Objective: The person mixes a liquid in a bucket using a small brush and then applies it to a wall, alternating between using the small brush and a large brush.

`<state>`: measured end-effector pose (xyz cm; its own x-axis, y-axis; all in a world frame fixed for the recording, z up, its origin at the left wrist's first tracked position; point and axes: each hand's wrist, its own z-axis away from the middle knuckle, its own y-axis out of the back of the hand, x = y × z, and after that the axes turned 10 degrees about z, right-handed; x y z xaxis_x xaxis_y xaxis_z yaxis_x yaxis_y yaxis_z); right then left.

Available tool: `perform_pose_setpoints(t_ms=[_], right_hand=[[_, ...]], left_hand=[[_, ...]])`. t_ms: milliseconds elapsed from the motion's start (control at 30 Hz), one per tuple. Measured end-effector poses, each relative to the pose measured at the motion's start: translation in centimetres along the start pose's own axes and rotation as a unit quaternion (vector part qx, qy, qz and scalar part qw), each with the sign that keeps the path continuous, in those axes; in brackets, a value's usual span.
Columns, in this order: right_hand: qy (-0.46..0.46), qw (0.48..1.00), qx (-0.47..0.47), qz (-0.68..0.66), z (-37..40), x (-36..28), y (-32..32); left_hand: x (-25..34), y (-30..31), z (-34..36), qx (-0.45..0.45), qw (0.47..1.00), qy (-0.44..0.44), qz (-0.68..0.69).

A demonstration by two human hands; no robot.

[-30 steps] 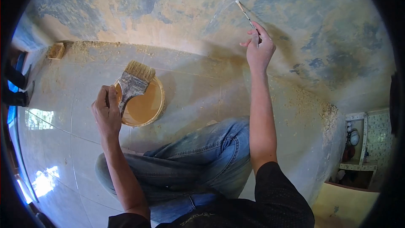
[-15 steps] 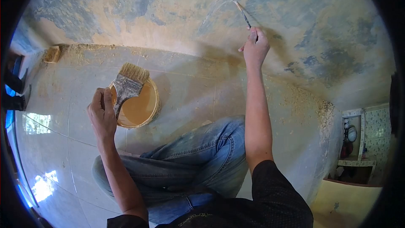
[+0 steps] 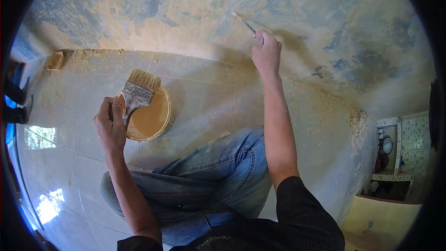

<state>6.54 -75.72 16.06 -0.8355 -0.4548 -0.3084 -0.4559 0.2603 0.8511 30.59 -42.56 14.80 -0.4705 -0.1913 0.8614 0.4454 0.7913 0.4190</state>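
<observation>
My left hand (image 3: 110,123) is closed round the handle of a wide paintbrush (image 3: 139,94), its bristles pointing up and away from me. Below the brush stands a round bucket (image 3: 172,114) with tan liquid (image 3: 151,117) inside. In my right hand (image 3: 267,55) is a thin paintbrush (image 3: 246,24), gripped near the end of its dark handle. The thin brush's pale tip touches or nearly touches the patchy blue and tan wall (image 3: 195,32). Faint whitish strokes (image 3: 241,2) show on the wall close to the tip.
My crossed legs in jeans (image 3: 213,167) rest on the tiled floor (image 3: 60,158). Crumbled debris (image 3: 357,128) lies along the wall's foot. A small block (image 3: 56,60) sits in the far left corner. At the right is a tiled shelf niche (image 3: 388,151) with several objects.
My right hand has moved left and slightly toward me, taking the thin brush's tip down and left along the wall. The left hand with the wide brush has barely shifted.
</observation>
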Motion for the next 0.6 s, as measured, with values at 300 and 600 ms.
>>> perform_pose_setpoints(t_ms=[300, 600], right_hand=[[-0.052, 0.997, -0.043, -0.026, 1.2, -2.2, 1.1], [-0.025, 0.998, -0.064, 0.004, 0.7, -1.2, 1.0]], left_hand=[[0.1, -0.3, 0.0, -0.003, 1.000, -0.008, 0.004], [0.0, -0.2, 0.0, 0.001, 1.000, -0.008, 0.001]])
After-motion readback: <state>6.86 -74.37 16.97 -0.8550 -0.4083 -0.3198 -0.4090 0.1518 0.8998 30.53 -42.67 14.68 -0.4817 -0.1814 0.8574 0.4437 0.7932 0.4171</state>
